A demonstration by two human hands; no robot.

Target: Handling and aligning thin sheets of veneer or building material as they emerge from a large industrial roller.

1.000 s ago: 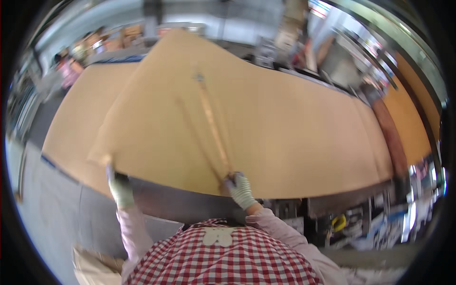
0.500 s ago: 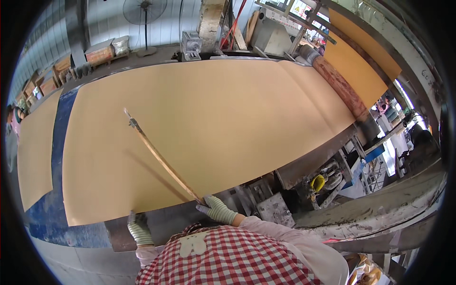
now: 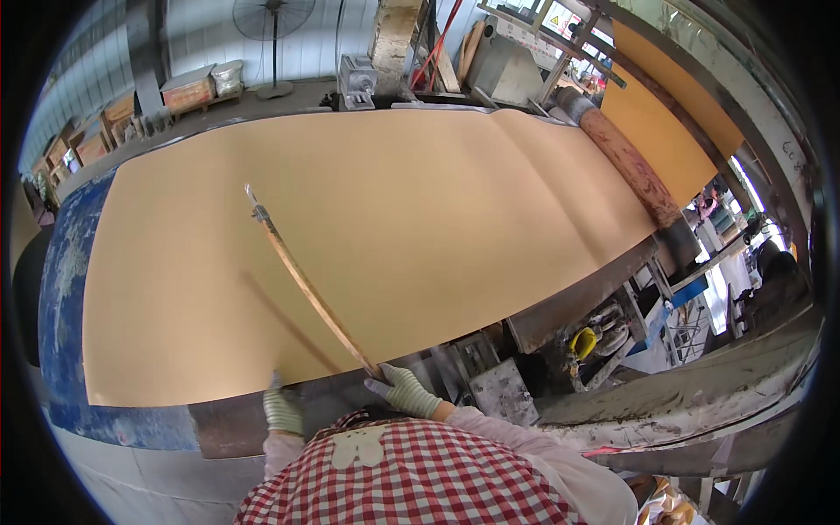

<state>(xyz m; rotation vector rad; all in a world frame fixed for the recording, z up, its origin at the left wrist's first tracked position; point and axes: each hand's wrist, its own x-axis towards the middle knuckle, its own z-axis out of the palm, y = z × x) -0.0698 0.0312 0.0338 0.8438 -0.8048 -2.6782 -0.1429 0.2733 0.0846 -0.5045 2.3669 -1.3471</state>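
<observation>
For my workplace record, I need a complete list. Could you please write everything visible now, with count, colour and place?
Wide flexible sheet: one, tan, spread across the table
Long wooden stick, metal-tipped: one, light brown, over the sheet
Worn tabletop: one, blue, showing at left
Scuffed cylindrical roller: one, reddish-brown, at sheet's right end
Round-caged standing fan: one, grey, back left
Boxes: several, brownish, back left
Curved object: one, yellow, below table's right
Background clutter: too small to count
Checked fabric apron: one, red-white, bottom centre
Left hand: one, striped pale glove, at sheet's near edge
Right hand: one, striped pale glove, holding stick
</observation>
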